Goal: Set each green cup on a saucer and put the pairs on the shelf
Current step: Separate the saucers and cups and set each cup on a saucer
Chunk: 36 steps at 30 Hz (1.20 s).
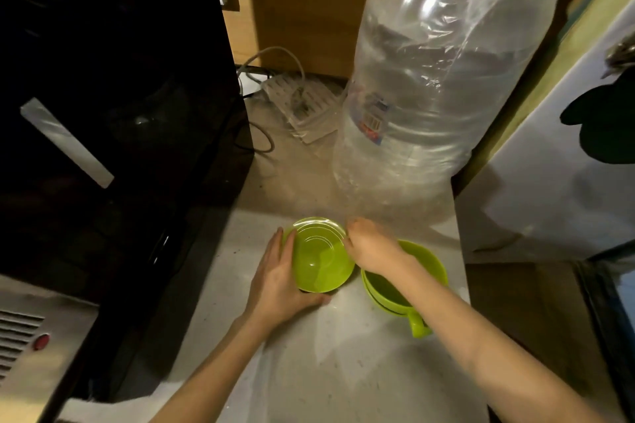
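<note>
While both hands, left hand (278,280) and right hand (369,247), hold one green saucer (321,256), the green cups (402,280) wait nearby, unpaired, nothing shelved yet

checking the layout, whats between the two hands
In the head view, the green saucer sits between the left hand and right hand, both touching its edge.

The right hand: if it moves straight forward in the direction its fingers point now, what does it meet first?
Probably the big plastic-wrapped water bottle, just beyond the right hand; depth is unclear.
</note>
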Tool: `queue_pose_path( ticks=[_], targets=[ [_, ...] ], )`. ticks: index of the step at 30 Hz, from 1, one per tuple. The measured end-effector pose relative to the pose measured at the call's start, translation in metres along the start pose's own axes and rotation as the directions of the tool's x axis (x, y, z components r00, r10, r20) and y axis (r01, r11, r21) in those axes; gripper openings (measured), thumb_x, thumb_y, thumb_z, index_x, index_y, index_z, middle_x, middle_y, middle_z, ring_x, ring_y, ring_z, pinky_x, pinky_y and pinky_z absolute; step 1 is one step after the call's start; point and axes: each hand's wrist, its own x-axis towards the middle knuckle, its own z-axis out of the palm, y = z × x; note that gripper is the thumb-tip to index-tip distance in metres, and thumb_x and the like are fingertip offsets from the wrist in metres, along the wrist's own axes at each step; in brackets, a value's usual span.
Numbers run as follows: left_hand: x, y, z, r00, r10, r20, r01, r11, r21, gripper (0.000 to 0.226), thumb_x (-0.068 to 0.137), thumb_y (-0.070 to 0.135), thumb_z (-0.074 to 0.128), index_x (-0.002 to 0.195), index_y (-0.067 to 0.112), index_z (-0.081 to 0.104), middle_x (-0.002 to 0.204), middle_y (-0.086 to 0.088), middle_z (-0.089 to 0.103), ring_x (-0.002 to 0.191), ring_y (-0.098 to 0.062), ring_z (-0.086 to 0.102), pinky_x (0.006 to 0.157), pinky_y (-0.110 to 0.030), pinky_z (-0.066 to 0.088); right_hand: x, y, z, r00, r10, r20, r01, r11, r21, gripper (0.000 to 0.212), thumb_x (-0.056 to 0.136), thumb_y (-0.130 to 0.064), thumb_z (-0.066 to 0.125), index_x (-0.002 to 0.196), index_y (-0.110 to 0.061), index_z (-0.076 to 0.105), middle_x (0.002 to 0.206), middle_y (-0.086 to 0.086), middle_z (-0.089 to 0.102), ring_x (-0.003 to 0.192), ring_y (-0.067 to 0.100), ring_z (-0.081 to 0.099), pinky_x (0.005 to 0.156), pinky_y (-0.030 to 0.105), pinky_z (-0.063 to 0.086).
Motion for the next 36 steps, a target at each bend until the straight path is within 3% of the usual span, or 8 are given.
queue_pose_path(
  ticks=[7, 9, 13, 18, 22, 25, 30, 36],
  targets=[
    [-0.002, -0.001, -0.002, 0.996, 0.067, -0.054, -0.071, 0.995, -0.070, 0.126, 0.038, 0.049, 0.084, 0.141, 0.013, 0.021, 0.149, -0.008, 0.029, 0.137, -0.021, 0.026, 0.104, -0.019, 0.018, 0.005, 0.000, -0.001, 0.999, 0.015, -0.043, -0.015, 1.000, 0.008, 0.029, 0.087, -0.012, 0.043, 0.104, -0.002, 0.064, 0.112, 0.020, 0.060, 0.106, 0.039, 0.057, 0.083, 0.039, 0.048],
    [-0.006, 0.002, -0.007, 0.992, 0.097, -0.082, -0.105, 0.989, -0.102, 0.123, 0.038, 0.046, 0.086, 0.139, 0.017, 0.023, 0.144, -0.001, 0.032, 0.130, -0.010, 0.030, 0.101, -0.013, 0.021, 0.001, -0.002, -0.004, 0.998, -0.007, -0.068, 0.009, 1.000, 0.022, 0.028, 0.087, -0.011, 0.042, 0.102, -0.001, 0.064, 0.108, 0.022, 0.061, 0.103, 0.039, 0.058, 0.080, 0.038, 0.048],
    [-0.019, 0.003, -0.024, 0.977, 0.183, -0.114, -0.200, 0.966, -0.163, 0.113, 0.038, 0.045, 0.086, 0.128, 0.034, 0.019, 0.127, 0.016, 0.025, 0.111, 0.017, 0.017, 0.087, 0.012, 0.010, -0.020, -0.016, -0.018, 0.990, -0.038, -0.139, 0.054, 0.992, 0.116, 0.028, 0.087, -0.014, 0.042, 0.096, -0.002, 0.066, 0.102, 0.023, 0.061, 0.098, 0.038, 0.059, 0.078, 0.038, 0.047],
    [-0.051, -0.011, -0.037, 0.966, 0.204, -0.157, -0.227, 0.964, -0.140, 0.123, 0.035, 0.064, 0.074, 0.136, 0.010, 0.030, 0.136, 0.011, 0.025, 0.127, 0.012, 0.012, 0.101, 0.004, 0.007, -0.057, -0.039, -0.021, 0.969, -0.113, -0.218, 0.111, 0.994, -0.026, 0.028, 0.089, -0.016, 0.041, 0.098, -0.001, 0.063, 0.107, 0.019, 0.060, 0.104, 0.036, 0.056, 0.082, 0.039, 0.043],
    [-0.081, -0.028, -0.036, 0.967, 0.223, -0.124, -0.237, 0.965, -0.111, 0.119, 0.041, 0.076, 0.065, 0.137, 0.016, 0.028, 0.140, 0.007, 0.025, 0.134, 0.012, 0.011, 0.109, -0.010, 0.015, -0.082, -0.054, -0.001, 0.978, -0.111, -0.178, 0.114, 0.993, 0.008, 0.023, 0.089, -0.010, 0.043, 0.098, 0.000, 0.062, 0.108, 0.019, 0.059, 0.106, 0.033, 0.054, 0.080, 0.039, 0.046],
    [-0.107, -0.034, -0.034, 0.994, 0.111, -0.014, -0.112, 0.987, -0.116, 0.123, 0.034, 0.081, 0.061, 0.137, 0.031, 0.018, 0.143, 0.013, 0.016, 0.135, -0.001, 0.013, 0.108, -0.019, 0.014, -0.096, -0.058, 0.022, 0.986, -0.113, -0.122, 0.118, 0.993, 0.033, 0.024, 0.090, -0.010, 0.041, 0.098, 0.000, 0.062, 0.107, 0.019, 0.060, 0.104, 0.032, 0.054, 0.084, 0.039, 0.043],
    [-0.128, -0.045, -0.015, 0.992, 0.127, 0.011, -0.127, 0.992, -0.015, 0.121, 0.039, 0.079, 0.064, 0.137, 0.017, 0.030, 0.147, -0.008, 0.032, 0.130, -0.015, 0.029, 0.106, -0.034, 0.028, -0.114, -0.054, 0.052, 0.996, -0.033, -0.080, 0.044, 0.989, 0.138, 0.027, 0.090, -0.014, 0.043, 0.102, -0.003, 0.064, 0.107, 0.017, 0.061, 0.104, 0.029, 0.054, 0.084, 0.034, 0.042],
    [-0.128, -0.053, -0.001, 0.986, 0.147, 0.081, -0.152, 0.987, 0.054, 0.123, 0.037, 0.079, 0.065, 0.137, 0.015, 0.032, 0.148, -0.010, 0.032, 0.134, -0.017, 0.025, 0.110, -0.034, 0.021, -0.121, -0.044, 0.069, 0.996, 0.072, -0.048, -0.057, 0.964, 0.260, 0.021, 0.084, -0.011, 0.050, 0.089, 0.000, 0.067, 0.095, 0.021, 0.062, 0.093, 0.033, 0.057, 0.075, 0.034, 0.041]
  ],
)
